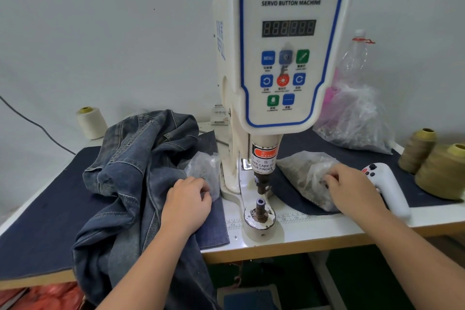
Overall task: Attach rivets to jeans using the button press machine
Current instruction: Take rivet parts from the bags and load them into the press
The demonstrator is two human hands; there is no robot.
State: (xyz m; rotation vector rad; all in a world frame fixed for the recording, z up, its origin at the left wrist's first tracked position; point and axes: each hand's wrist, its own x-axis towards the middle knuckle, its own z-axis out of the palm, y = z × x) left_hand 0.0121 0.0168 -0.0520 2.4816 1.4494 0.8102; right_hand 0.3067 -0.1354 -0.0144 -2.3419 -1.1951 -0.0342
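The white servo button machine (pixel 289 45) stands at the middle of the table, its punch above the lower die (pixel 260 209). Crumpled blue jeans (pixel 130 171) lie left of it and hang over the table's front edge. My left hand (pixel 187 200) reaches into a small clear bag of rivets (pixel 205 166) just left of the machine base, fingers curled at the bag's mouth. My right hand (pixel 352 189) reaches into another clear bag of rivet parts (pixel 304 171) on the right, fingers curled inside it. What the fingertips hold is hidden.
A white handheld controller (pixel 388 184) lies right of my right hand. Thread cones stand at the right (pixel 445 171) and back left (pixel 91 122). A larger plastic bag (pixel 354 118) and a bottle sit behind the machine. Dark cloth (pixel 37 209) covers the table.
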